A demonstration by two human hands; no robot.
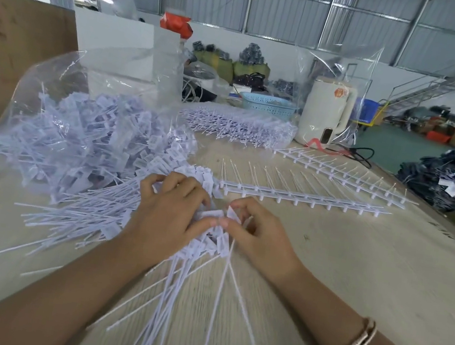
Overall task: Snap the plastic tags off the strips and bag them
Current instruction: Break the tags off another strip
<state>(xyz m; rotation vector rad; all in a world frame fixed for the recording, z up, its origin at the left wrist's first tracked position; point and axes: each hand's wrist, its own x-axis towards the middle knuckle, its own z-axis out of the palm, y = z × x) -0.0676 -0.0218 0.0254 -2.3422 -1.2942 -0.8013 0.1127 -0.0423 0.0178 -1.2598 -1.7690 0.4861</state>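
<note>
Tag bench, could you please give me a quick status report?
Left hand and right hand both pinching loose tags mid-table. Open bag of tags at left. Stripped strips beyond the hands; nothing in the way.

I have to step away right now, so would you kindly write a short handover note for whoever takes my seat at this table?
Left hand: grips a bundle of loose tags, tails fanned toward you.
Right hand: pinches a tag head against the left thumb.
Done: a large pile of snapped tags lies in and spills out of the open clear bag on the left. Two bare strips lie behind the hands.
Left: bag the held bundle and the spilled tags; a stack of full strips waits beside the white kettle.
</note>
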